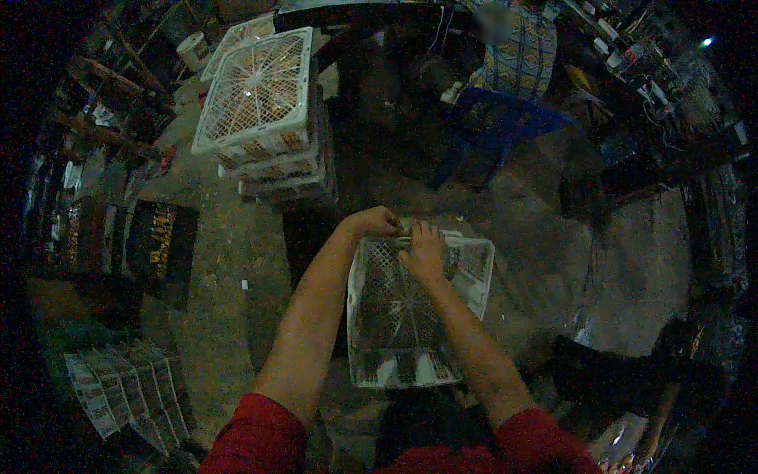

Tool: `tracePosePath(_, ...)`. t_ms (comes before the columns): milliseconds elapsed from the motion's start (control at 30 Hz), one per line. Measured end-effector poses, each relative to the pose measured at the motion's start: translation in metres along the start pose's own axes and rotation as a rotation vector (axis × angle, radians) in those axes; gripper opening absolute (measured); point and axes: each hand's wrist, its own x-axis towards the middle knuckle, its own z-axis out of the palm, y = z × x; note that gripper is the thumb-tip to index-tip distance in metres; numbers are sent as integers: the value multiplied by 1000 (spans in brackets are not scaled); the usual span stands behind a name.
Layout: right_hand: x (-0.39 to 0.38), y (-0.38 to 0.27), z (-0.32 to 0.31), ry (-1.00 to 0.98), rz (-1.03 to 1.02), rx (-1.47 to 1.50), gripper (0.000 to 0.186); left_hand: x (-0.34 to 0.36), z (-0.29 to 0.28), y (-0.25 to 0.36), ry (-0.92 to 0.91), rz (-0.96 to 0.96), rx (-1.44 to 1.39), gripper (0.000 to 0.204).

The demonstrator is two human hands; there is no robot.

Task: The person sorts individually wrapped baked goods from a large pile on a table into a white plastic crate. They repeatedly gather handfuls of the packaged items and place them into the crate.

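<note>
A white plastic lattice crate (353,316) stands in front of me, its inside showing the mesh floor and side walls. At its far rim, my left hand (377,222) is closed, with the fingers bent at the rim's left part; what they pinch is too small and dark to make out. Just right of it, my right hand (425,251) hooks its fingers over the same rim, the thumb on the inner side. Both forearms reach across the crate from below, in red sleeves.
Stacked white lattice crates (257,83) stand at the far left. A person in patterned clothing (521,51) is by a blue plastic chair (505,118) at the far right. More white crates (130,387) lie at the near left. A dark shelf with wooden boards (110,79) lines the left.
</note>
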Motion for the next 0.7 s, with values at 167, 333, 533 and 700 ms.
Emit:
tracePosePath(167, -17, -13, -14, -6, 51, 25, 54, -27, 9, 22, -23, 98, 232, 32)
tracePosePath(333, -29, -20, -17, -20, -4, -93, 49, -45, 16, 30, 11, 179, 272, 30)
tracePosePath(533, -28, -27, -41, -128, 19, -69, 51, -54, 20, 34, 92, 221, 409, 17)
tracePosePath(700, -27, -27, -44, -219, 24, -89, 57, -61, 21, 36, 132, 195, 238, 21)
